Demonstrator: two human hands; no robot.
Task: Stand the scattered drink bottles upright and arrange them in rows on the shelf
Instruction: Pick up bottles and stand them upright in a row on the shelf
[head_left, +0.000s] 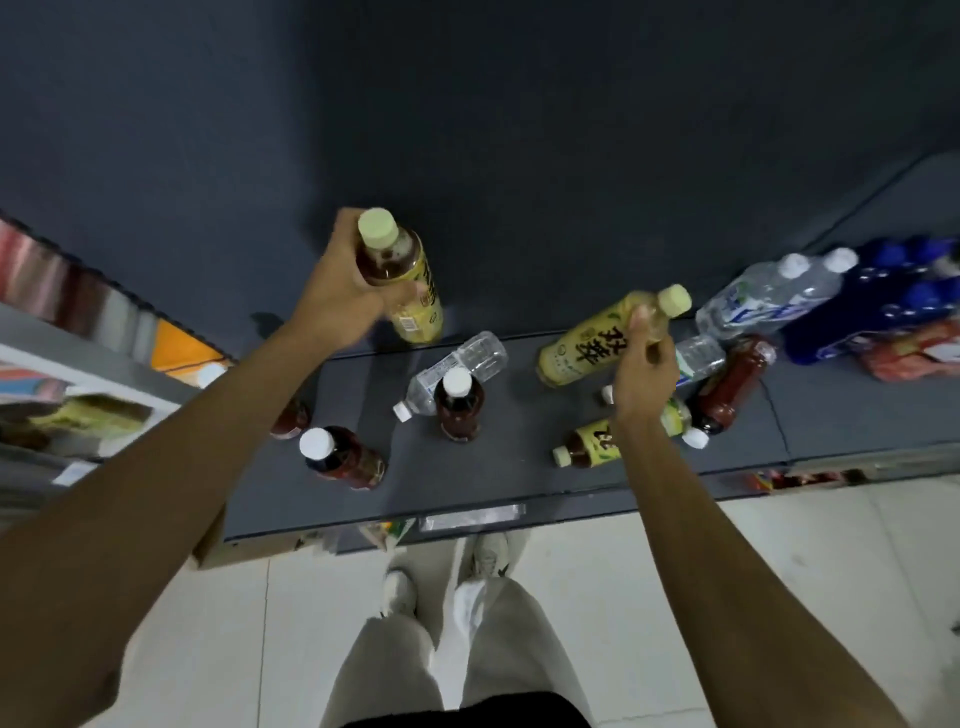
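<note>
Inspector: Both hands are occupied. The left hand (347, 291) grips a yellow-label tea bottle (402, 275) near its neck, cap up, at the back edge of the shelf (524, 473) toward the left; whether its base touches the shelf cannot be told. The right hand (644, 374) pinches a second yellow tea bottle (608, 340) near its cap, tilted with its base low, above the middle of the shelf.

Clerk: And the remaining stock?

Inspector: Two dark bottles stand upright: one near the front left corner (343, 457), one mid-shelf (458, 402). A clear water bottle (457, 371) lies on its side just behind the latter, touching or nearly so. Under the right hand lie a small yellow bottle (592, 441) and a red-brown bottle (727, 387); another clear one is partly hidden. Water bottles and a blue pack (878, 306) crowd the right end.

Clerk: Risks?

Inspector: The tilted bottle hangs from a light pinch; a slip would probably drop it among the lying bottles and set them rolling toward the front edge. The left forearm passes near the front-left dark bottle and could topple it.

Clerk: Working room?

Inspector: Open shelf shows along the back edge between the two held bottles, and along the front edge at centre. Rows would best start from the back.
</note>
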